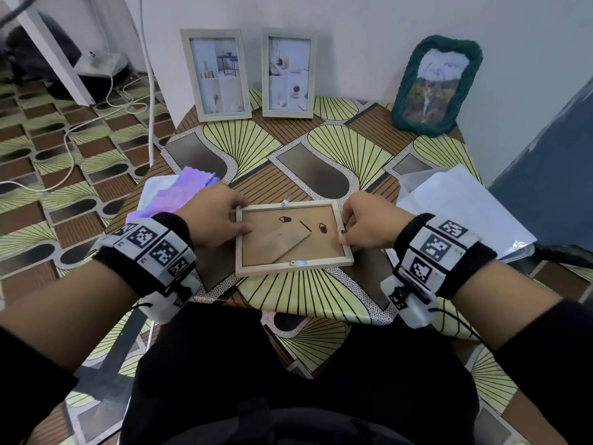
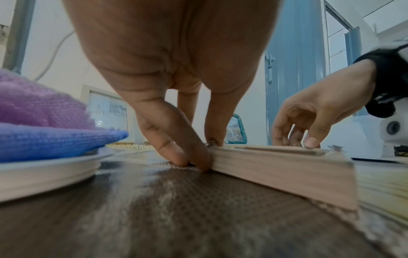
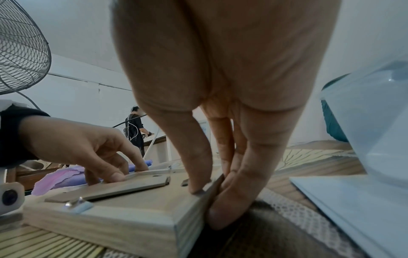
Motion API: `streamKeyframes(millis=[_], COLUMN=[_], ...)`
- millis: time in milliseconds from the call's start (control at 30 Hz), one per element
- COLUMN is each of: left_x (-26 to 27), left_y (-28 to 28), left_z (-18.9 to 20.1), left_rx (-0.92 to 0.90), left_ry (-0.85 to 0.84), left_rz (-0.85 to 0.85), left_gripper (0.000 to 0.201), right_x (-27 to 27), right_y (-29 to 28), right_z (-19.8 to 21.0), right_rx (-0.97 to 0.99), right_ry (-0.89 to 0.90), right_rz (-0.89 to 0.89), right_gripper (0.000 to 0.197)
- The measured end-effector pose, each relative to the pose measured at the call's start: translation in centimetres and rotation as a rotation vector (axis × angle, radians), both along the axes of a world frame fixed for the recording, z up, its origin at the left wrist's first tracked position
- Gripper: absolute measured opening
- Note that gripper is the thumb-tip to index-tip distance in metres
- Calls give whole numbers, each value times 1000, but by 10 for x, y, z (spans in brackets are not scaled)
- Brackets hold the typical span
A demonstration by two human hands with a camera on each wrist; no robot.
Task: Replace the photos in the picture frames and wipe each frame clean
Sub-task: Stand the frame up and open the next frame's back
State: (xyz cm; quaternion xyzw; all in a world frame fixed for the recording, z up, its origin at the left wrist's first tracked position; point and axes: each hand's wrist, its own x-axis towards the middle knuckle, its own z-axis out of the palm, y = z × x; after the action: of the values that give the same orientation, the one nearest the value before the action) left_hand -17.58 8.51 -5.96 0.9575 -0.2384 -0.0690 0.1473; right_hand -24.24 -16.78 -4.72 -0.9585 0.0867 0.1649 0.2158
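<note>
Both hands, left hand [image 1: 214, 213] and right hand [image 1: 369, 221], pinch the face-down frame [image 1: 292, 239] by its side edges, fingers [image 3: 198, 174] curled over the rim, so I'd hold it flat on the table [image 1: 321, 149] and turn the tabs gently.

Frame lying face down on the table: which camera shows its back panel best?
The head view: it looks straight down on the frame, showing the whole brown back, its folded stand and the edge clips. The right wrist view sees the back at a low slant, near corner only. The left wrist view shows just one side edge.

Home room: patterned floor [image 1: 48, 149], fan [image 3: 19, 52], framed photos [image 1: 215, 75].
</note>
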Motion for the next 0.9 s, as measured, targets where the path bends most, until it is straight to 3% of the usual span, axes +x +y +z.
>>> streamKeyframes(millis=[133,233,400,567,733,900], left_x=[1,1,3,4,-13,-37], left_y=[1,3,4,6,7,1], left_z=[-1,-3,-5,-4,1,-7], left_rx=[5,-12,-19,-39,-70,-124], left_ry=[-5,5,5,65,71,166], left_rz=[3,21,27,92,61,-17], left_gripper=[32,31,35,44,27,43], right_x=[-9,-24,-45,-40,-19,1], right_y=[-1,-3,-4,-5,-16,-13], right_z=[3,3,-3,-12,-9,-8], right_rx=[13,27,404,477,482,434], right_ry=[-16,-58,79,7,-78,-164], right_rz=[26,-16,-170,-277,-316,-214], right_gripper=[14,23,29,26,50,28])
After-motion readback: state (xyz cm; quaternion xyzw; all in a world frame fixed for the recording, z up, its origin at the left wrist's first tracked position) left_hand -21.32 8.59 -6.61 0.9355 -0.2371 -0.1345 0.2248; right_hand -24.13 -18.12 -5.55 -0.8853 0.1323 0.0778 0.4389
